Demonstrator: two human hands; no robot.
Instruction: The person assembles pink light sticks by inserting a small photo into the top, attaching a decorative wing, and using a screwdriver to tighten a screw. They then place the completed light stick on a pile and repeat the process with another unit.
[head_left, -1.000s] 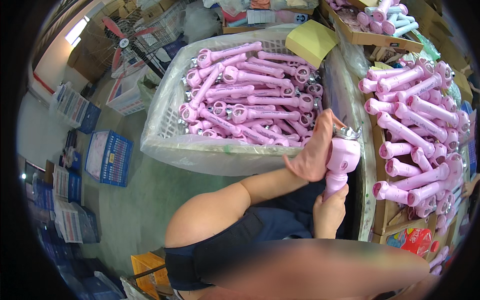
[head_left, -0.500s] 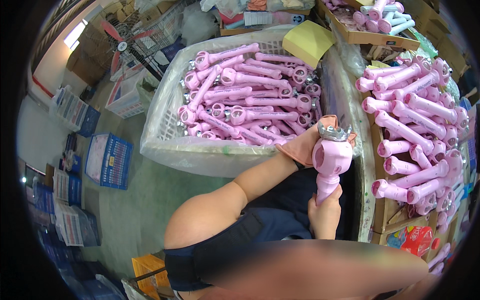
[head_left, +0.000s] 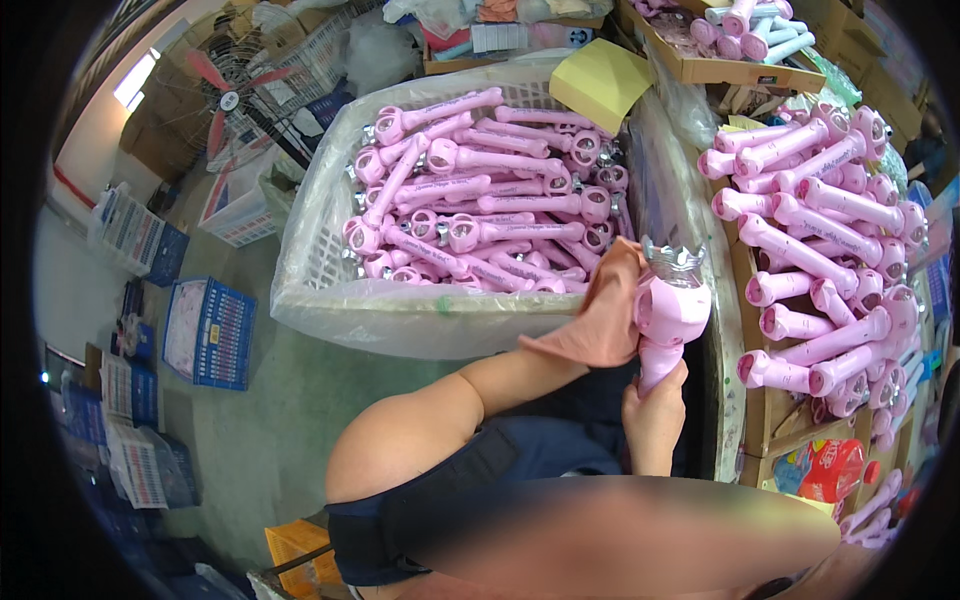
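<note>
In my right hand [head_left: 655, 422] is the handle of a pink toy wand [head_left: 680, 312], held upright. A silver crown [head_left: 672, 262] tops its round head, which has oval openings. My left forearm [head_left: 515, 385] reaches across to the wand from the left. A salmon-coloured cloth [head_left: 600, 310] hangs over my left hand and touches the side of the wand's head. The left fingers are hidden by the cloth, which is held up against the wand.
Behind my hands, a white plastic-lined basket [head_left: 375, 318] holds several pink wands and a yellow card [head_left: 600, 85]. More pink wand parts [head_left: 835, 240] lie piled in cardboard boxes at right, near a red-labelled bottle [head_left: 835, 470]. A blue crate [head_left: 210, 335] and a fan [head_left: 228, 100] stand at left.
The cloth has swung out and now hangs lower to the left of the wand's head, covering more of my left wrist. The wand stays in my right hand. The view has shifted slightly.
</note>
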